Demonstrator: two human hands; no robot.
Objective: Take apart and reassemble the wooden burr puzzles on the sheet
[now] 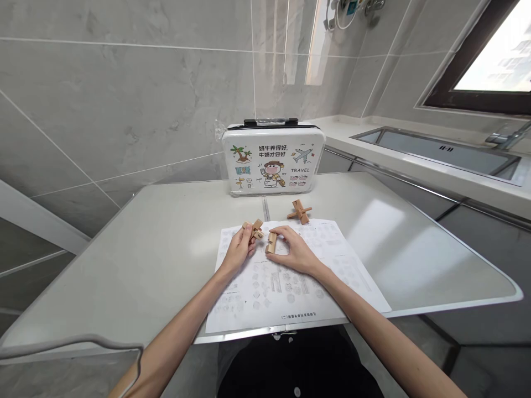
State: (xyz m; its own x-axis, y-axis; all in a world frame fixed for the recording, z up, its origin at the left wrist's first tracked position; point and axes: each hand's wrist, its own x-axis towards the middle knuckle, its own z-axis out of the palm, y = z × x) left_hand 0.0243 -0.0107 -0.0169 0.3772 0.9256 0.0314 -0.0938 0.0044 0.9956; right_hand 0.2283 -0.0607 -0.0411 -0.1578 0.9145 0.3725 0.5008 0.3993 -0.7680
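My left hand [240,246] is closed around a few joined wooden puzzle pieces [258,225], one marked with a dark character. Just to the right, my right hand [295,250] pinches a single notched wooden puzzle piece [271,243] between thumb and fingertips, its notch facing left. The two hands are close together, with a small gap between the pieces. Under them lies a printed instruction sheet [265,307] with rows of small diagrams, partly covered by my hands and forearms. Beyond the right hand, an assembled wooden cross-shaped puzzle [299,212] rests by the sheet's far edge.
A white cartoon-printed case [274,160] with a black handle stands upright at the back of the folding table [178,237]. To the right are a counter with a sink [435,149] and a faucet [508,135]. A tiled wall rises behind.
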